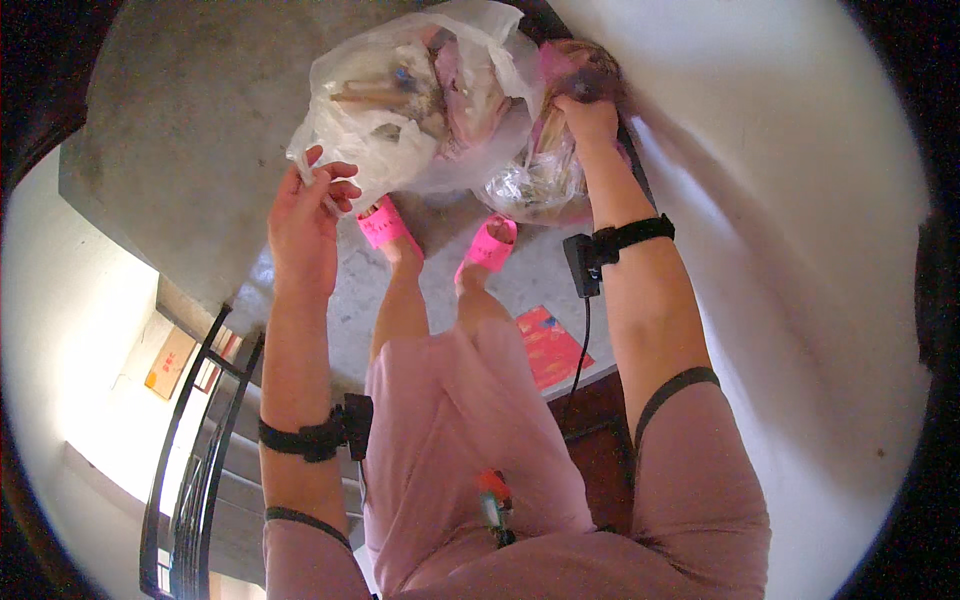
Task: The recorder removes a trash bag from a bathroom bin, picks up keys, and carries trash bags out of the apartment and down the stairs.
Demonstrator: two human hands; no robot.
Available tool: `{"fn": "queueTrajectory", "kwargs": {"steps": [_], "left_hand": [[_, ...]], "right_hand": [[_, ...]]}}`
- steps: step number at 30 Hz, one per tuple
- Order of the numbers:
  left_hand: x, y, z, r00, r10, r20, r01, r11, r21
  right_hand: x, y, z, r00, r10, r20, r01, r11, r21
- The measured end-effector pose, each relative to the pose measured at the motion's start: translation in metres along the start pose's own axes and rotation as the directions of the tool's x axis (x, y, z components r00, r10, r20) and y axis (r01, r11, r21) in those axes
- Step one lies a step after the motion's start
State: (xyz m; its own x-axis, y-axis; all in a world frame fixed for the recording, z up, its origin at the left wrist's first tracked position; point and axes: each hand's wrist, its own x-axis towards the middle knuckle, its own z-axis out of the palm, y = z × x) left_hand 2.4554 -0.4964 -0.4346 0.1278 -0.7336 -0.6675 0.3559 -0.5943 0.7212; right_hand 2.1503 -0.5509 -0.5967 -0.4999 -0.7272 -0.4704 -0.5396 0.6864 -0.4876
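Observation:
My left hand [311, 202] grips the edge of a translucent white plastic bag [382, 157] between its fingers. Inside that bag lie mixed items, among them a brown stick-like piece, pink plastic and something blue. To its right stands a second, clear and pink plastic bag [536, 180] with brownish contents. My right hand [592, 116] is at the upper part of this second bag, fingers partly hidden against a dark, blurred bundle; what exactly it holds cannot be told. The two bags touch or overlap.
Both bags are over a grey concrete floor [187, 135], in front of my feet in pink slippers [487, 244]. A white wall [787, 262] runs along the right. A red printed sheet [551, 349] lies near my legs. A black metal railing [187, 450] and steps are at the lower left.

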Motion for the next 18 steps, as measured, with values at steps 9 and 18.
{"fn": "queueTrajectory", "kwargs": {"steps": [9, 18], "left_hand": [[0.0, 0.0, -0.002, 1.0, -0.025, 0.0, 0.025, 1.0, 0.0], [-0.002, -0.007, 0.013, 1.0, -0.022, 0.016, 0.02, 0.996, 0.086]], "right_hand": [[-0.053, 0.009, -0.06, 0.973, 0.033, 0.229, -0.192, 0.664, 0.723], [-0.069, 0.0, -0.085, 0.984, -0.061, 0.17, -0.046, 0.823, 0.566]]}}
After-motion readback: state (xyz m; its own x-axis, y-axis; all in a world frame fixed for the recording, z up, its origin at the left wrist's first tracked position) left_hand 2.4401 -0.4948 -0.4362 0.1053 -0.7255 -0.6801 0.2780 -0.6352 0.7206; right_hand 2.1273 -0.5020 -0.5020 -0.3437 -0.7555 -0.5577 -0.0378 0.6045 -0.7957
